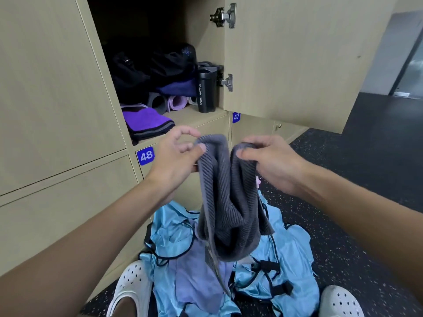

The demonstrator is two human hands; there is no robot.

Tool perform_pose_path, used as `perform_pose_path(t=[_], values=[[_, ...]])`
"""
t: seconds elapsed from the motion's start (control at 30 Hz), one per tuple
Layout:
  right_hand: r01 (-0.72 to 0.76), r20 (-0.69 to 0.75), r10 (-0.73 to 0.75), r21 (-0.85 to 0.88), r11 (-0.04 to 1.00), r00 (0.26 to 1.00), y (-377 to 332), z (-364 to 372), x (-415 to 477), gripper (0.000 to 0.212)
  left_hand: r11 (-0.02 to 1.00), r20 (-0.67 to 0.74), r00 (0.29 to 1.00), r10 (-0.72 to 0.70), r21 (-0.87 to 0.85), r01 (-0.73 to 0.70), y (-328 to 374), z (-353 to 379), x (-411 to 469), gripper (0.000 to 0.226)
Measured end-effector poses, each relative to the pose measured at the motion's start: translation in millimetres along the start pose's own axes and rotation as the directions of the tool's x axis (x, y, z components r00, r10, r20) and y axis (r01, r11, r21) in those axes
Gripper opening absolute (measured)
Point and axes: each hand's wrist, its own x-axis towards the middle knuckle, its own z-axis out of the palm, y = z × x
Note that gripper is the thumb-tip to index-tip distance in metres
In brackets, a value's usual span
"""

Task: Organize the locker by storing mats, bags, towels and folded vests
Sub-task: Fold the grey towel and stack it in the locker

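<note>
Before lockers (57,88), left hand (176,156), right hand (272,161) pinch towel (229,202).

Heaped on the speckled floor (366,179), light blue vests (286,259) between white clogs (131,282); on the locker shelf (194,116), folded purple towel (146,121), rolled mats (174,102), black bottle (207,92).

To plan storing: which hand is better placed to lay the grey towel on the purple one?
Probably the left hand: it holds the grey towel nearest the purple towel; the right hand holds it farther off.
</note>
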Motion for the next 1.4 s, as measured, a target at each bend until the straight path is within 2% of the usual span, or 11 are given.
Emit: perform_pose_path(t=[0.03, 0.17, 0.3, 0.47, 0.6, 0.63, 0.77, 0.97, 1.1, 1.3, 1.4], values=[[-0.016, 0.008, 0.016, 0.0, 1.0, 1.0, -1.9, -6.5, 0.6, 0.004, 1.0, -0.052, 0.999, 0.0, -0.008, -0.001, -1.0, -3.2, 3.1, 0.015], [-0.024, -0.126, 0.015, -0.071, 0.997, 0.992, 2.5, -37.9, 4.6, 0.032, 0.999, -0.219, 0.975, -0.037, -0.042, 0.028, -4.7, -22.1, 15.7, 0.02], [-0.085, -0.259, 0.019, -0.248, 0.965, 0.966, 19.5, -62.9, 8.7, 0.033, 0.998, -0.235, 0.97, -0.064, -0.03, 0.059, -8.4, -45.5, 24.5, 0.03], [-0.107, -0.391, 0.055, -0.114, 0.988, 0.919, 21.2, -84.4, 14.5, 0.022, 0.997, -0.275, 0.959, -0.072, -0.005, 0.073, -15.7, -69.3, 31.7, 0.035], [-0.129, -0.289, 0.171, 0.161, 0.979, 0.942, 15.8, -93.6, 13.7, 0.015, 0.998, -0.285, 0.957, -0.059, 0.004, 0.063, -20.3, -74.4, 33.7, 0.036], [-0.139, -0.244, 0.178, 0.169, 0.976, 0.953, 14.5, -96.0, 13.5, 0.024, 0.998, -0.279, 0.959, -0.058, 0.003, 0.061, -21.0, -74.8, 34.1, 0.038], [-0.153, -0.111, 0.141, -0.106, 0.983, 0.984, 11.1, -97.6, 9.0, 0.06, 0.998, -0.254, 0.966, -0.047, 0.019, 0.053, -19.8, -75.1, 36.8, 0.049], [-0.07, -0.246, -0.011, -0.317, 0.946, 0.969, 19.0, -105.2, 1.7, 0.033, 0.988, -0.191, 0.98, 0.057, 0.151, -0.028, -16.3, -73.2, 35.8, 0.056], [-0.049, -0.342, -0.052, -0.279, 0.959, 0.938, 17.9, -115.2, 0.9, 0.029, 0.977, -0.179, 0.979, 0.102, 0.203, -0.064, -16.6, -70.8, 33.1, 0.053], [-0.037, -0.375, 0.017, -0.046, 0.998, 0.927, 19.2, -126.1, -0.5, 0.007, 0.969, -0.248, 0.959, 0.136, 0.234, -0.077, -16.2, -68.1, 31.7, 0.041], [-0.039, -0.323, 0.015, -0.069, 0.997, 0.946, 17.5, -128.7, -3.7, 0.023, 0.961, -0.261, 0.953, 0.151, 0.263, -0.081, -14.7, -66.5, 31.7, 0.031]])
